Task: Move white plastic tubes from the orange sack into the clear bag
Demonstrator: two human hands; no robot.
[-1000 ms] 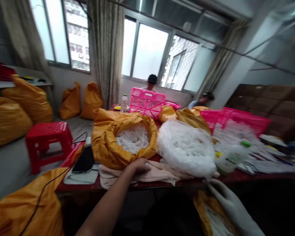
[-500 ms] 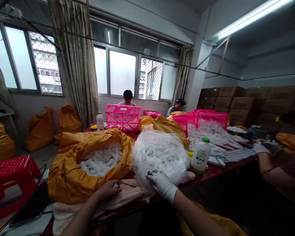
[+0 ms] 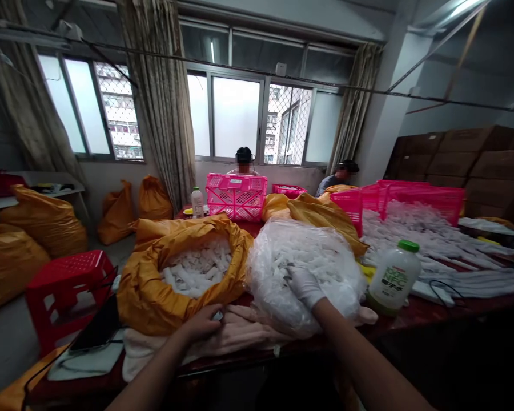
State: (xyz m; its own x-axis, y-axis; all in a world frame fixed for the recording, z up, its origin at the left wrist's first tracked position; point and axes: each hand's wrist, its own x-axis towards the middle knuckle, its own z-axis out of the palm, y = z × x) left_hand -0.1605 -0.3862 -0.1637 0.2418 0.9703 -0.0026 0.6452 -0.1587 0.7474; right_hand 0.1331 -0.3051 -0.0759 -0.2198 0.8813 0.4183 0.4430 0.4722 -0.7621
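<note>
My right hand [image 3: 306, 286], in a white glove, presses into the top of a clear plastic bag [image 3: 312, 251] packed with small white pieces, its fingers bunched on the plastic. My left hand [image 3: 201, 322], bare, lies on a peach cloth [image 3: 244, 337], and a small white item [image 3: 217, 315] shows at its fingertips. Just beyond that hand stands an open orange woven sack [image 3: 141, 297], filled with similar white pieces [image 3: 197, 268].
Pink plastic crates [image 3: 235, 197] and white pieces heaped on the red table [image 3: 432, 314] lie ahead and right. A plastic bottle [image 3: 394, 277] stands near my right hand. A phone [image 3: 96, 325] lies left. Two seated people [image 3: 243, 162] work beyond.
My head has turned and levelled toward the table. My right hand has risen from below the table edge onto the clear bag. My left hand has stayed near the cloth.
</note>
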